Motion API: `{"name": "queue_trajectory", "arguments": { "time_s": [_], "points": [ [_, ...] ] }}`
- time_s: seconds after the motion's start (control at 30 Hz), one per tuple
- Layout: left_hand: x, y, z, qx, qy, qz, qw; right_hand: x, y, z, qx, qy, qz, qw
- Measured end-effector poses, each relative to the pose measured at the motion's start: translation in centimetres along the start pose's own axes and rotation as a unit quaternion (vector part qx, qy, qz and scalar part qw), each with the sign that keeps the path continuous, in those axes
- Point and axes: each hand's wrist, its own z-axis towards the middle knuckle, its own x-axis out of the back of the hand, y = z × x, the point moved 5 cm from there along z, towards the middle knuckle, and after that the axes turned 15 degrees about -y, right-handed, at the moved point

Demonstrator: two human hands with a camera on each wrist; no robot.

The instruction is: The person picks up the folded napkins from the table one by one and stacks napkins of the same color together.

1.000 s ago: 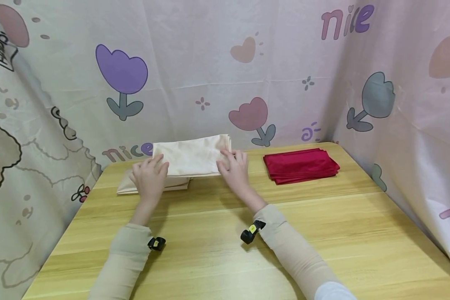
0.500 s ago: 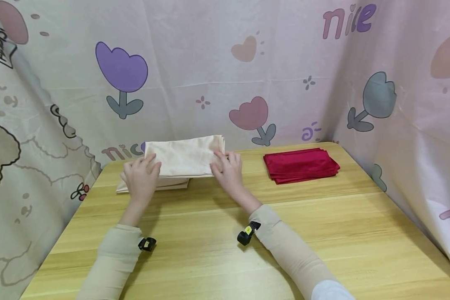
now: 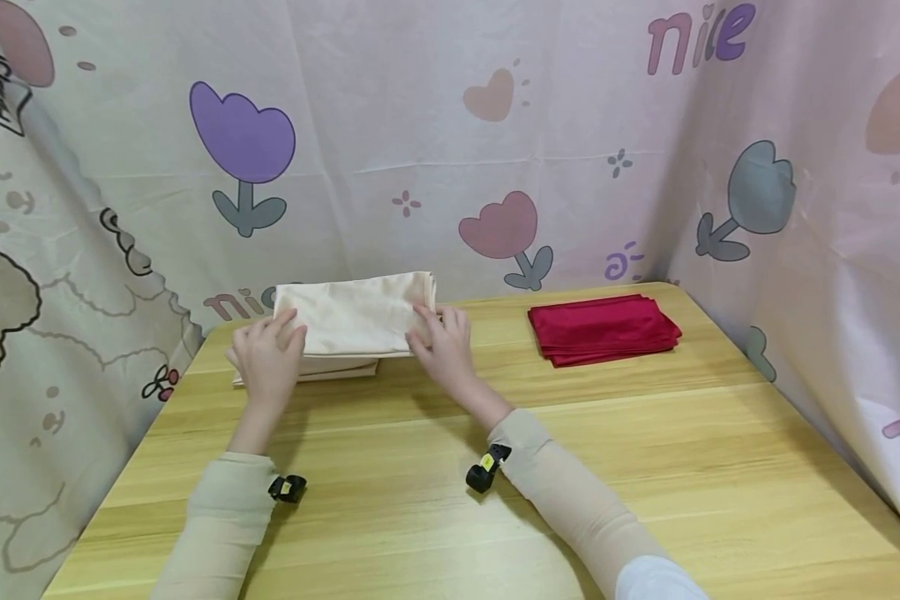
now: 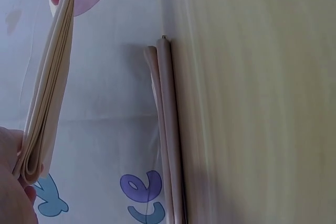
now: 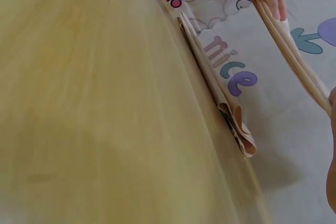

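A cream folded cloth (image 3: 356,315) is held up between both hands, its stacked layers showing edge-on in the left wrist view. My left hand (image 3: 268,358) pinches its left end, thumb toward me. At the other end my right hand (image 3: 447,348) grips the cloth the same way. Below and behind lies a second folded beige cloth (image 3: 341,369) on the table, partly covered by the held one in the head view. Both wrist views show a gap between the held cloth and this lower beige cloth (image 5: 212,77).
A stack of folded dark red cloth (image 3: 603,330) lies at the back right of the wooden table (image 3: 570,467). A patterned curtain (image 3: 375,108) hangs close behind the table's far edge and along both sides.
Both hands have moved left with the cream cloth and slightly down, so it now overlaps more of the beige cloth on the table. The red stack has stayed put.
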Motion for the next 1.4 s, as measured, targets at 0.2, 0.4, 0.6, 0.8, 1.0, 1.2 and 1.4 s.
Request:
{"name": "queue_trajectory", "arguments": {
  "time_s": [0.2,0.4,0.6,0.8,1.0,1.2,1.4],
  "points": [
    [0.5,-0.5,0.3,0.008,0.005,0.005,0.9999,-0.2,-0.5,0.4,0.006,-0.003,-0.004,1.0],
    [0.8,-0.7,0.4,0.023,-0.002,0.007,0.9997,-0.5,-0.7,0.7,0.006,-0.01,0.002,1.0],
    [1.2,-1.0,0.3,0.019,0.007,0.006,0.9998,-1.2,-0.9,0.9,0.005,-0.023,-0.007,1.0],
    [1.4,-1.6,0.4,0.036,0.001,0.006,0.9993,-1.7,-1.3,1.0,0.008,-0.034,-0.011,0.999],
    [1.6,-2.2,0.4,0.05,0.004,0.004,0.9987,-2.3,-1.6,1.1,0.01,-0.043,-0.023,0.999],
    [1.8,-2.7,0.4,0.058,0.006,0.006,0.9983,-2.9,-1.9,1.2,0.011,-0.052,-0.033,0.998],
    [1.9,-3.4,0.4,0.073,0.001,0.011,0.9972,-3.3,-2.4,1.4,0.011,-0.071,-0.04,0.997]
  ]
}}
